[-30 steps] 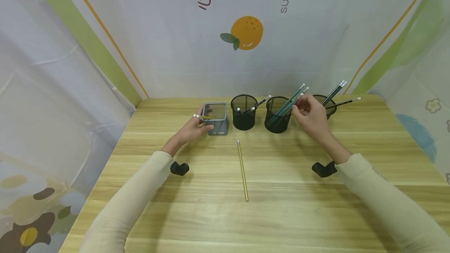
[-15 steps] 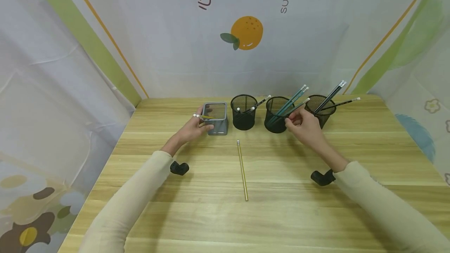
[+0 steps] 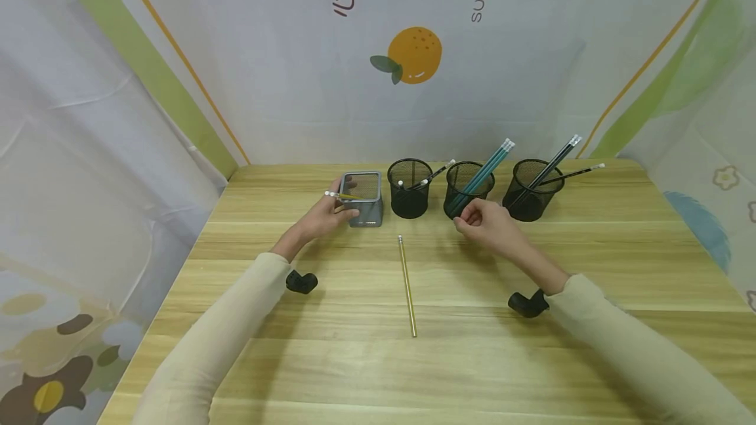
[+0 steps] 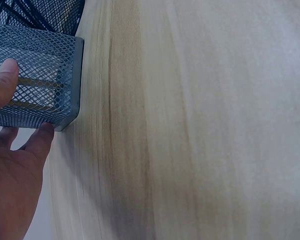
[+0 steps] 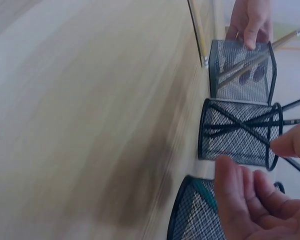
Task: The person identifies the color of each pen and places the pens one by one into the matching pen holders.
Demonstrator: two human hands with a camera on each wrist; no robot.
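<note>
My left hand [image 3: 321, 218] grips a grey square mesh pencil holder [image 3: 367, 216] from its left side, thumb on the front and fingers behind. Yellow pencils [image 4: 32, 82] show through its mesh. In the head view my right hand [image 3: 489, 227] hovers in front of a round black mesh pencil cup [image 3: 451, 204]. Its thumb and loosely bent fingers stand apart with nothing between them, as the right wrist view shows. Teal pencils [image 3: 483, 170] with white erasers lean together to the right in that cup. One gold pencil [image 3: 408, 287] lies on the table, pointing toward the holders.
Another round black cup [image 3: 410, 205] with dark pencils stands between the grey holder and the teal pencils' cup. At the right end, one more black cup [image 3: 534, 207] holds black pencils, one leaning far out. A printed curtain [image 3: 502, 84] hangs behind the wooden table [image 3: 472, 372].
My right hand has released a teal pencil, which now leans with the others, and has moved down and left to the front of the cup. My left hand has stayed put.
</note>
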